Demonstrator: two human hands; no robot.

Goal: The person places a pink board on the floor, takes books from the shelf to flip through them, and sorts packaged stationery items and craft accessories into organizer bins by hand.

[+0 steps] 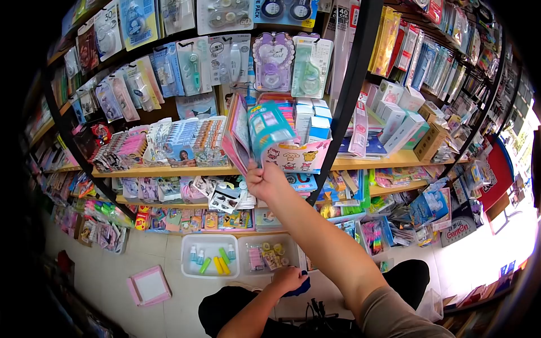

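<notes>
My right hand reaches up to the wooden shelf, its fingers closed on the lower edge of a teal printed packet. The packet leans at a tilt in front of a printed cardboard box with cartoon characters. Just left of it, a pink flat packet stands on edge, close to my fingers. Low down, near my knees, my left hand is closed around a dark blue cloth. Part of that cloth is hidden by the hand.
Rows of small packets fill the shelf to the left. Carded goods hang above. On the floor are a white bin with small bottles and green and yellow items, a second bin, and a pink box lid. A black post stands right.
</notes>
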